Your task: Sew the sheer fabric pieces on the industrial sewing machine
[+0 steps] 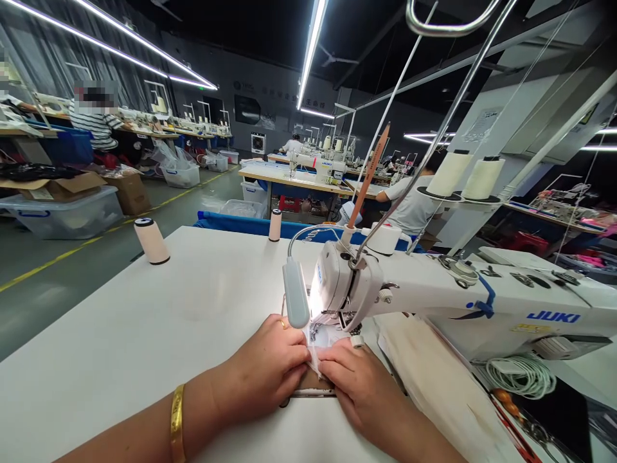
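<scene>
A thin white fabric piece (330, 335) is positioned beneath the glossy white metal sewing-machine head (332, 283). It is pinched by the bare left hand (270, 363) and touched by the bare right hand's (359, 379) bent fingers; whether these pinch cannot be told.

Wht tbl (212, 289) w/ sewing mach. (424, 283), 2 thrd cones (152, 242), beige cloth (434, 373).

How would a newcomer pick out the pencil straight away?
Find the white JUKI sewing machine nearest the camera. On top of its needle end, the brown pencil stands leaning, sharpened tip up. Its wood colour sets it apart from the shiny metal rod rising to its right.
</scene>
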Available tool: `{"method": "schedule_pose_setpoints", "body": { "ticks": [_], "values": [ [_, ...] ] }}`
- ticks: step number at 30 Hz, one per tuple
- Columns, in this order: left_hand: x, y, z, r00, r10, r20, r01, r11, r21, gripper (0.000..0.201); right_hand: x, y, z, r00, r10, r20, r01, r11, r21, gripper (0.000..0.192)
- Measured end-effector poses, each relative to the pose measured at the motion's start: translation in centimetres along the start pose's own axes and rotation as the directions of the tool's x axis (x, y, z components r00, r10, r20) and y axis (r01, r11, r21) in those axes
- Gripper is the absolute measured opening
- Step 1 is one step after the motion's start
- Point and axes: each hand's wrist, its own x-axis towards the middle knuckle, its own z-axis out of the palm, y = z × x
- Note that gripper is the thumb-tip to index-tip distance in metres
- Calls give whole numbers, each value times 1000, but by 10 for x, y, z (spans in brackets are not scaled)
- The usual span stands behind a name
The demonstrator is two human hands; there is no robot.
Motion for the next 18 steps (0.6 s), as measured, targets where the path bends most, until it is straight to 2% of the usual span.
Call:
{"method": "schedule_pose_setpoints", "body": {
  "ticks": [11, 15, 18],
  "values": [
    [-3, 0, 5, 998, 38, -41, -37, 999, 26, 21, -4, 3, 5, 999, 28, -21, -28, 1000, 10, 37],
    [-5, -1, 8, 998, 29, -50, -28, 999, 19, 20, -3, 3, 4, 999, 34, -37, -33, 999, 26, 34],
    [-6, 1, 8, 999, -17, -29, 17, 1000, 22, 14, -2, 2, 3, 998, 57, 2, -57, 998, 34, 23]
  ]
}}
